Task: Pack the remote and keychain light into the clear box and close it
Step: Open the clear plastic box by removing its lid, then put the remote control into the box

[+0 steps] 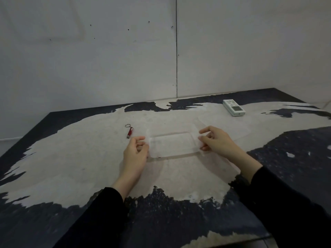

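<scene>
The clear box [172, 144] sits in the middle of the table, shallow and see-through, with nothing visible inside. My left hand [137, 152] pinches its left end and my right hand [215, 140] pinches its right end. A small red keychain light [129, 132] with a metal ring lies just left of the box, beyond my left hand. The white remote [233, 107] with a small display lies far back to the right, apart from the box.
The table [71, 158] has a worn pale top with dark blue patches. Grey wall panels [125, 59] rise right behind its far edge. The table's near edge shows at the bottom right.
</scene>
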A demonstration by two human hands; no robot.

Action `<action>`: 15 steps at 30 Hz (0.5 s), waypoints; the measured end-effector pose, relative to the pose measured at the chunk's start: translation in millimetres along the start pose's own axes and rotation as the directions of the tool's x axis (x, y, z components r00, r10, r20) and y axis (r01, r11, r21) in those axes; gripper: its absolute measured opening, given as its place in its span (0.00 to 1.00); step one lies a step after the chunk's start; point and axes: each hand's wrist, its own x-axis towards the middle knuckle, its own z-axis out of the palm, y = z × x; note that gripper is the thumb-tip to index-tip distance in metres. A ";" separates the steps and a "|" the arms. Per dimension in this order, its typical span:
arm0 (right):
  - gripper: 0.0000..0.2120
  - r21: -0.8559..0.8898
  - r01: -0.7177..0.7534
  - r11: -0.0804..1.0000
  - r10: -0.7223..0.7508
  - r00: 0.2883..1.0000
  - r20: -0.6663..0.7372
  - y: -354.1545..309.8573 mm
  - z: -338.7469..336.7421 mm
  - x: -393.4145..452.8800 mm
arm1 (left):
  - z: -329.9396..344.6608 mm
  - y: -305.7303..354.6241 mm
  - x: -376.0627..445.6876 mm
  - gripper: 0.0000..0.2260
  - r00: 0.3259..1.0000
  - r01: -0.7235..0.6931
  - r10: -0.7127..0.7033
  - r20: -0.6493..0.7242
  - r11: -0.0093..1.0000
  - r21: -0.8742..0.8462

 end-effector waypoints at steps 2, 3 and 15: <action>0.07 -0.024 0.035 0.999 -0.037 0.996 -0.081 3.2 -8.2 10.8 | 0.8 -1.9 1.0 0.07 1.000 -0.026 0.027 0.009 1.000 -0.004; 0.07 -0.053 0.060 0.997 -0.068 0.987 -0.145 4.7 -14.0 19.8 | -0.5 -3.1 1.2 0.07 0.999 -0.036 0.036 0.008 0.999 -0.001; 0.27 -0.534 -0.256 0.806 -0.034 0.880 -0.474 66.9 -100.6 136.6 | 4.4 -7.1 2.0 0.08 0.997 -0.077 0.077 0.022 0.997 0.016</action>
